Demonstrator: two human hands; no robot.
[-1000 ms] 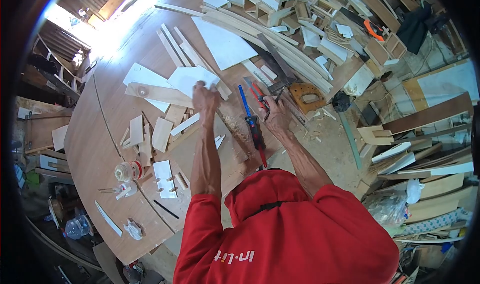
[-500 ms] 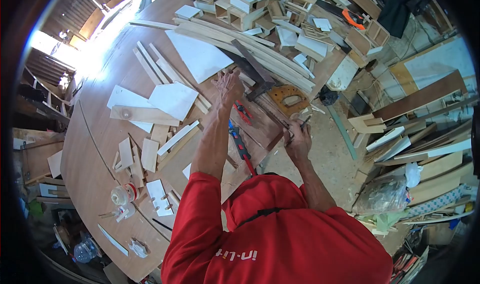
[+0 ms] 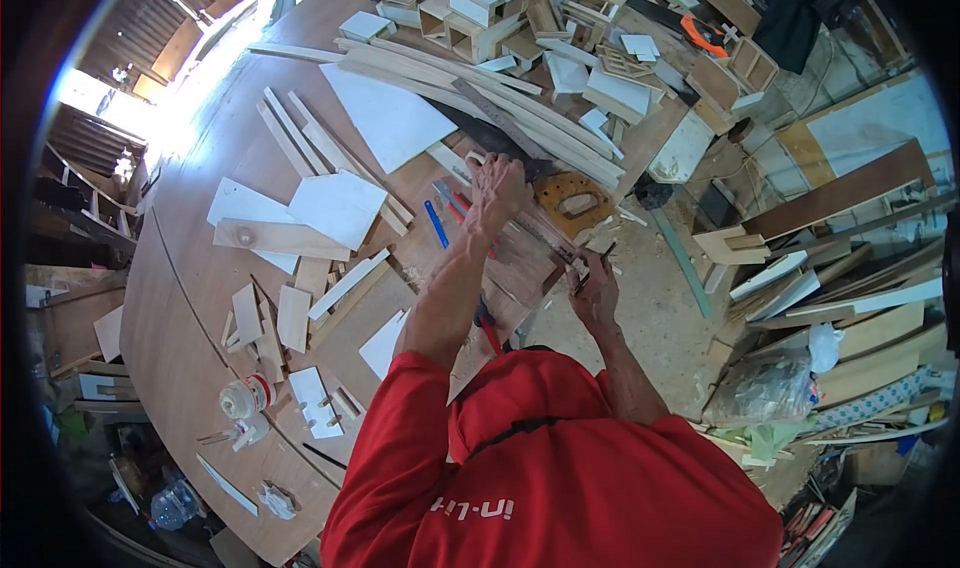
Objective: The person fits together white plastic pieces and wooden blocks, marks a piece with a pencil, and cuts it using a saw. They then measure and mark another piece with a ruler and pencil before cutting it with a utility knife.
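My left hand [image 3: 497, 186] is closed over a narrow wooden strip [image 3: 450, 163] at the bench edge, its fingers curled at the far side. Lower right, my right hand [image 3: 596, 290] pinches a thin dark pencil [image 3: 608, 252] beside the strip's near end. A dark metal square [image 3: 500, 118] lies beyond my left hand, against the long battens. To the right of that hand sits a handsaw's wooden handle [image 3: 578, 204]. A blue stick-like tool [image 3: 436, 225] lies left of my forearm; a red-and-black handle [image 3: 486, 320] is partly hidden under it.
Long battens [image 3: 400, 63] and small wooden boxes [image 3: 480, 28] crowd the far end of the bench [image 3: 170, 298]. White panels [image 3: 340, 206] and offcuts lie to the left, near a jar [image 3: 240, 398]. Boards [image 3: 850, 198] lean at the right. An orange-handled saw [image 3: 703, 38] lies farther back.
My left hand has moved right and nearer, from beside the square onto the strip, its fingers now curled. The square has shifted left and lies turned. My right hand has barely moved.
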